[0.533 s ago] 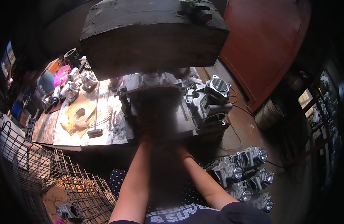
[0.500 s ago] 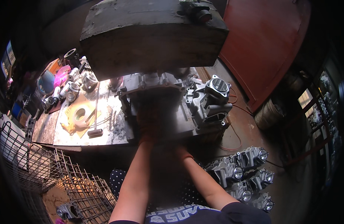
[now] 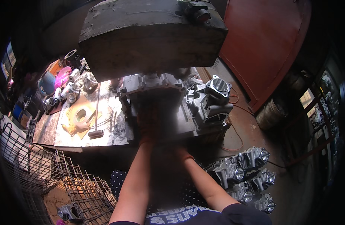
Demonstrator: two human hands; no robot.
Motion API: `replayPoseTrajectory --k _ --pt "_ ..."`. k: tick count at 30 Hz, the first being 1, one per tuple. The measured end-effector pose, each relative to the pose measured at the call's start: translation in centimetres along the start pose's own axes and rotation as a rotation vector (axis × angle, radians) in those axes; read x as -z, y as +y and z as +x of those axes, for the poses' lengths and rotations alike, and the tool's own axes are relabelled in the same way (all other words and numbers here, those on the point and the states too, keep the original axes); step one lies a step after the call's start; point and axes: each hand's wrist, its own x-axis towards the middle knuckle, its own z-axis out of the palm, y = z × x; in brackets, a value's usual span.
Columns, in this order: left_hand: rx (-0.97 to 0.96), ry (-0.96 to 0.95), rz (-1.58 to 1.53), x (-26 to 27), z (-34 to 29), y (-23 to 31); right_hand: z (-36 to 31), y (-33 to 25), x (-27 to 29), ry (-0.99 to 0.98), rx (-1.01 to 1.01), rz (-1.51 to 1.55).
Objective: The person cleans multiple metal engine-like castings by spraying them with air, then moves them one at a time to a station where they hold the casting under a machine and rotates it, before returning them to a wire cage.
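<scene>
A grey cast metal housing (image 3: 153, 83) stands on a dark metal plate (image 3: 185, 125) on the bench in front of me, under a large dark box-shaped block (image 3: 153, 48). My left hand (image 3: 145, 127), in what looks like a reddish glove, reaches up to the housing's shadowed near side. Its fingers are lost in the dark. Lower down, by the plate's front edge, is my right hand (image 3: 182, 153), also with a reddish cuff. Deep shadow hides its fingers and whatever they touch. A second silver casting (image 3: 210, 99) with a round flanged opening sits beside the plate on the right.
On the bench's left lie a long-handled mallet (image 3: 96, 133), a ring on cardboard (image 3: 81, 116) and several metal parts. A wire mesh basket (image 3: 79, 178) stands lower left. Several castings (image 3: 240, 174) rest on the floor at right, near an orange hose (image 3: 241, 140) and a red panel (image 3: 262, 45).
The view has shifted very slightly. Both hands stay in about the same places, and the housing has not visibly moved.
</scene>
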Motion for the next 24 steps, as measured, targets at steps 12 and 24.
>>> replayPoseTrajectory --k 12,24 --pt "0.033 -0.012 -0.016 0.1 0.6 0.0 -0.7 -0.5 0.7 -0.03 -0.02 0.175" --pt "0.042 -0.002 0.009 -1.5 0.0 -0.5 -1.4 -0.6 2.7 0.865 0.345 -0.332"
